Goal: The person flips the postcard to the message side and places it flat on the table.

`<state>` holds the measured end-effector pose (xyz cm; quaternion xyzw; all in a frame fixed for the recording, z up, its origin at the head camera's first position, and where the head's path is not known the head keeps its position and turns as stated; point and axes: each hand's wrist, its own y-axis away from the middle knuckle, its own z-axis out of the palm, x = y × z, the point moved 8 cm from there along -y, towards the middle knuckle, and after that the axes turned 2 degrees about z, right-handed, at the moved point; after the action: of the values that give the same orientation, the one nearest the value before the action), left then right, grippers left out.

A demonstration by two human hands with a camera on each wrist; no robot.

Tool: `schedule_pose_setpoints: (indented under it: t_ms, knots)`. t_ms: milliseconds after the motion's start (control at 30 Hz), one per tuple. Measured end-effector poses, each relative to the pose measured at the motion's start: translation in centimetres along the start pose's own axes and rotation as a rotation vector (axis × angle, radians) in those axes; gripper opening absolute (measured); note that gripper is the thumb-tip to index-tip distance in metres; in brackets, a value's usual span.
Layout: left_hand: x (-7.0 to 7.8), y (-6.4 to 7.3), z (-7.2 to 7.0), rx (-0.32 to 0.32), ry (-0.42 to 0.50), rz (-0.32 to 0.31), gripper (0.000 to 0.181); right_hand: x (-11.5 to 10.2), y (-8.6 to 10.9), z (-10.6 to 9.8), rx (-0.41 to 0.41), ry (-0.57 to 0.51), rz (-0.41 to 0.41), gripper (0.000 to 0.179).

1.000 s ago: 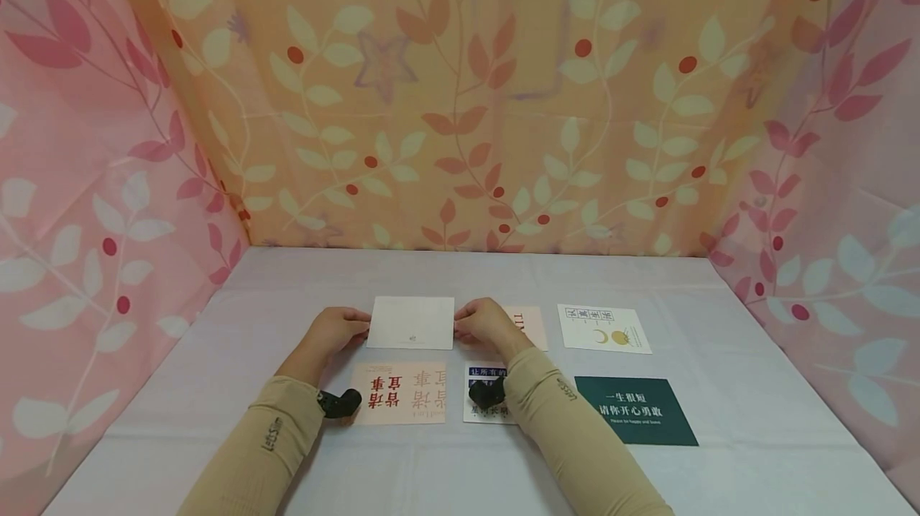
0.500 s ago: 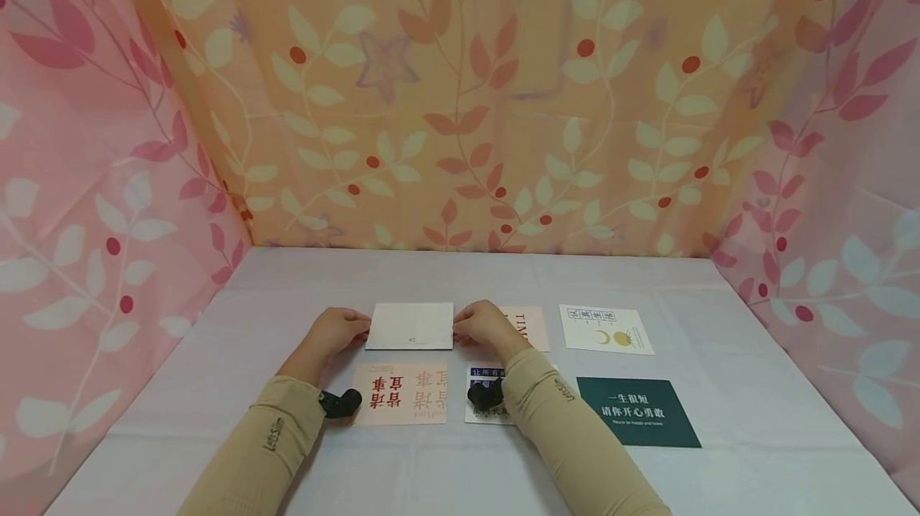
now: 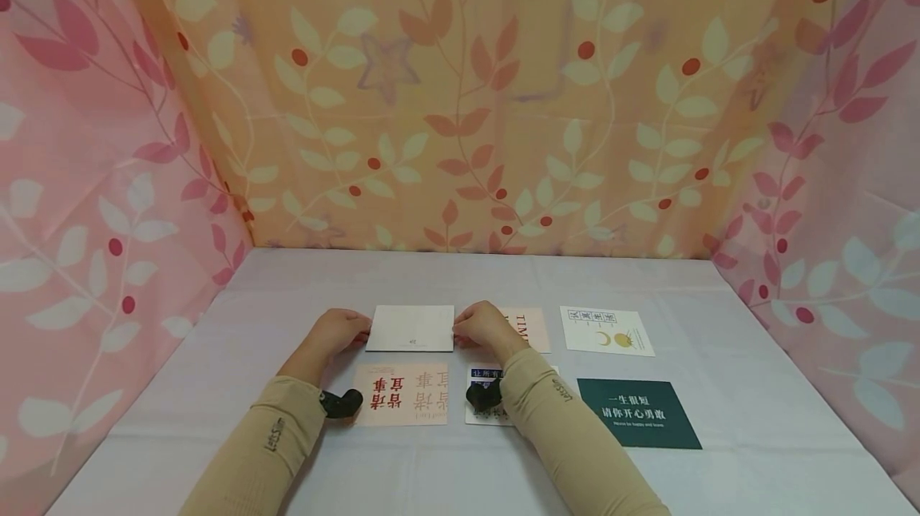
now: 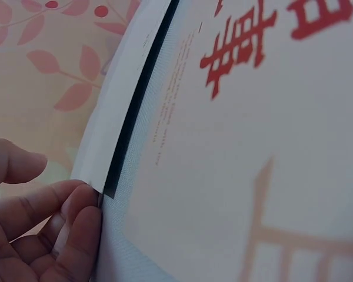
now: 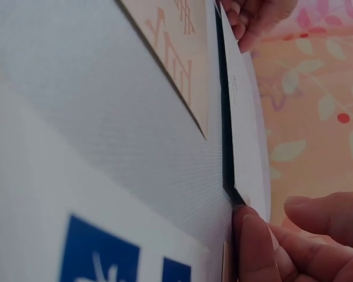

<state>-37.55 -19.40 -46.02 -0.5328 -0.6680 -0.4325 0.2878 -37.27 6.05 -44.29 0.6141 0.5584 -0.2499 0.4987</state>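
Observation:
A blank white card [image 3: 410,328] with a small printed mark lies at the back of the white table, its blank side up. Below its near edge a dark strip [image 4: 138,97] shows in both wrist views; whether this is another card underneath I cannot tell. My left hand [image 3: 340,332] holds the card's left edge with curled fingers at the near corner, the thumb raised away from it. At the right edge my right hand [image 3: 483,326] does the same, its thumb [image 5: 323,214] also apart. In front lies a pink card with red characters [image 3: 400,394].
A blue-and-white card [image 3: 480,373] and a pink "TIME" card [image 3: 535,330] are partly hidden by the right arm. Further right lie a white card with a moon [image 3: 607,330] and a dark green card [image 3: 640,412]. Patterned curtains [image 3: 460,101] enclose the table [image 3: 287,276].
The white card's far edge has lowered and it now looks flatter, with a dark line along its near edge. Both hands stay at its sides, almost unmoved.

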Motion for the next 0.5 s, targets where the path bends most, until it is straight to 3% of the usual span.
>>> schedule_pose_setpoints:
  t_ms: [500]
  knots:
    - [-0.05, 0.15, 0.15, -0.013, 0.023, -0.009, 0.025, 0.05, -0.02, -0.01, 0.013, 0.005, 0.002, 0.013]
